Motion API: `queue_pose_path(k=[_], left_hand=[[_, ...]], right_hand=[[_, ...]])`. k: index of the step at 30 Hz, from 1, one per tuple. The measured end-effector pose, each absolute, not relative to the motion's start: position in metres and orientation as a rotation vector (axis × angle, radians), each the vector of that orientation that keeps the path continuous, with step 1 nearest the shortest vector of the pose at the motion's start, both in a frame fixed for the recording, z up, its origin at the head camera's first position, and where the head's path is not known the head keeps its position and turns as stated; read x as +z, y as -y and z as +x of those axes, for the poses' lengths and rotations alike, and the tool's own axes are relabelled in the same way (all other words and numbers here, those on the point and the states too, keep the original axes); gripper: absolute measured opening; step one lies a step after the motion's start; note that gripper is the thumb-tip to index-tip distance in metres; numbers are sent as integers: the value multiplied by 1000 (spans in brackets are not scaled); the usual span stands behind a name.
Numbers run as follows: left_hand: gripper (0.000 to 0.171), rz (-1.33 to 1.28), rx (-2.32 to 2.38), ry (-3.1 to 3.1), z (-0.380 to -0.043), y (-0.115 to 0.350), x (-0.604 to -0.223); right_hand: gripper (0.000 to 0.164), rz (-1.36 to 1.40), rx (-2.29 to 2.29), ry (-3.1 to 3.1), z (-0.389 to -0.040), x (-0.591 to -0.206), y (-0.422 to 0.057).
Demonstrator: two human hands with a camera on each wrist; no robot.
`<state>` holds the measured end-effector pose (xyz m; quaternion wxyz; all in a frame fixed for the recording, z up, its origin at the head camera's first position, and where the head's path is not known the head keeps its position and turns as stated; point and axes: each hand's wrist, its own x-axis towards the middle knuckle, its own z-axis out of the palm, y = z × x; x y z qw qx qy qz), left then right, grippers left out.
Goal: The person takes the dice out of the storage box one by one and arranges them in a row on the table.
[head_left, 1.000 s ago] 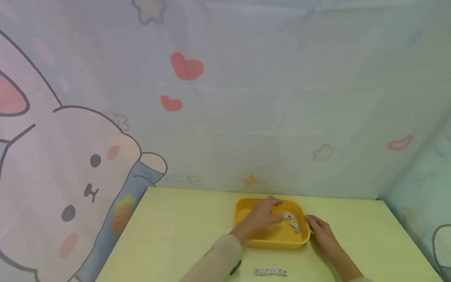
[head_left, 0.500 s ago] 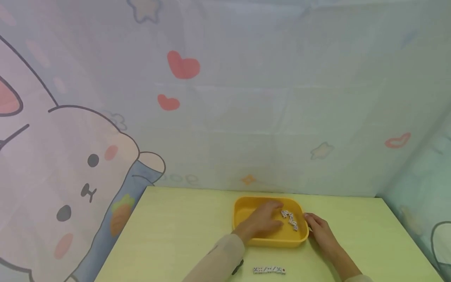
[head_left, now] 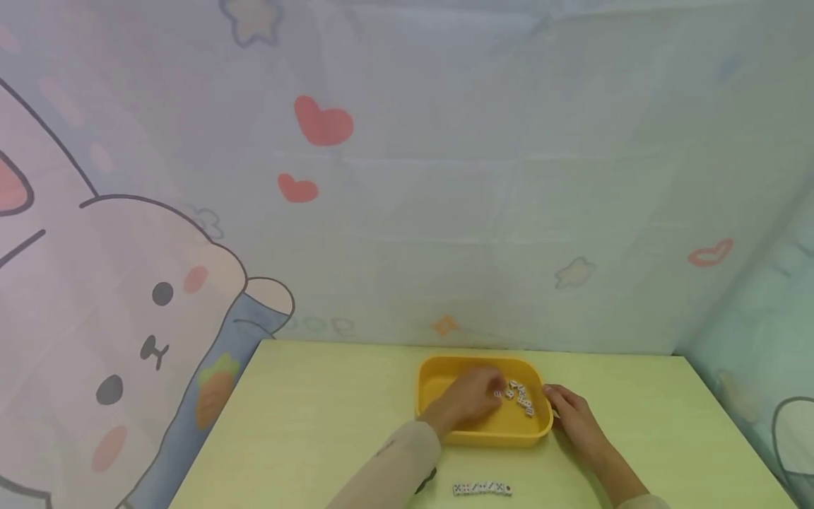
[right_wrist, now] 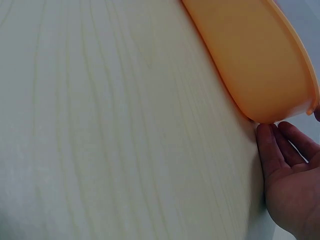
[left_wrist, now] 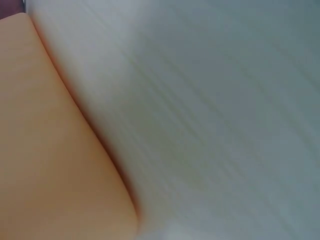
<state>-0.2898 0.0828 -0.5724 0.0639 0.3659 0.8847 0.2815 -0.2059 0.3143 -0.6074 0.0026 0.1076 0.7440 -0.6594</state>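
Note:
Inside the yellow tray (head_left: 439,382), my left hand (head_left: 467,396) reaches in from the front left, its fingers blurred and curled. A small white die (head_left: 498,394) shows between its thumb and index finger. Several loose dice (head_left: 524,401) lie close to the fingertips, in the tray's right half. My right hand (head_left: 575,417) holds the tray's right end. In the right wrist view, the fingers (right_wrist: 270,145) meet the foot of the tray's outer wall (right_wrist: 250,55), while the thumb is at the rim. Only the tray's outer wall (left_wrist: 55,150) appears in the left wrist view; the left hand is out of it.
A straight row of several white dice (head_left: 482,488) lies on the pale table (head_left: 331,396) in front of the tray. Behind the table hangs a cloth backdrop (head_left: 407,212) with a cartoon rabbit. A thin dark cable-like loop (head_left: 776,431) shows at the far right.
The left hand's fingers have closed in, and a die now shows between them. Some loose dice near the fingertips have shifted apart. The right hand has stayed on the tray's end.

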Motion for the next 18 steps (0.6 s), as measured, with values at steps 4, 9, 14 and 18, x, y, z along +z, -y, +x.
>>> queue_pose_path(k=[4, 9, 14, 18], left_hand=[[18, 1146, 850, -2660, -294, -81, -573], [15, 1163, 798, -2659, -295, -75, -569], [9, 1193, 862, -2637, -290, -63, -556], [6, 1250, 1023, -2528, -285, -49, -538]], right_hand=[[62, 338, -2080, -2341, -206, -605, -314], [61, 368, -2081, -2338, -207, -606, -313], [60, 364, -2090, -2335, -209, -609, -313], [57, 349, -2087, -2342, -210, -607, -314]])
